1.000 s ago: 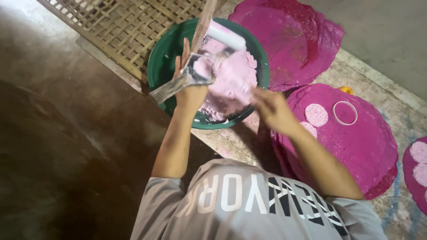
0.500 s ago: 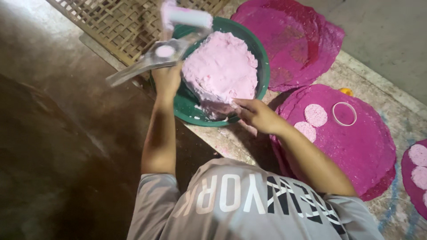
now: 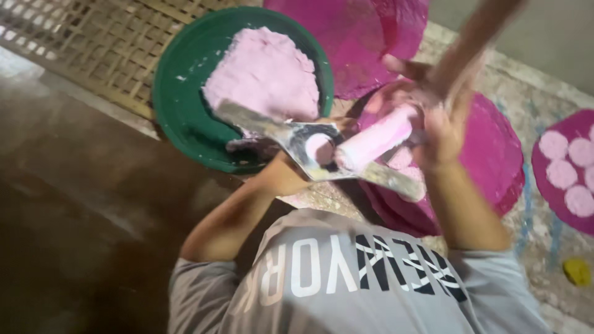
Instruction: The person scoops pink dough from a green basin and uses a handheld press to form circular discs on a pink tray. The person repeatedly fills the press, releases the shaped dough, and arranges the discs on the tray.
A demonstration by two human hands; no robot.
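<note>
— What are the hands doing beside the round green plastic basin (image 3: 179,117)?

— Left hand (image 3: 291,170) is gripping a flat metal press (image 3: 309,151); right hand (image 3: 442,133) is clasping its pink dough-coated cylinder (image 3: 374,141), just right of the basin.

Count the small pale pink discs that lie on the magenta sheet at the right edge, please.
3, clustered on the magenta sheet: upper left, upper right, lower. A fourth lies below; more may be cut off.

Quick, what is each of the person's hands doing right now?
Left hand: mostly hidden under the metal press; seems to hold it, grip cannot be told.
Right hand: closed around the pink-coated roller and a wooden stick.
</note>
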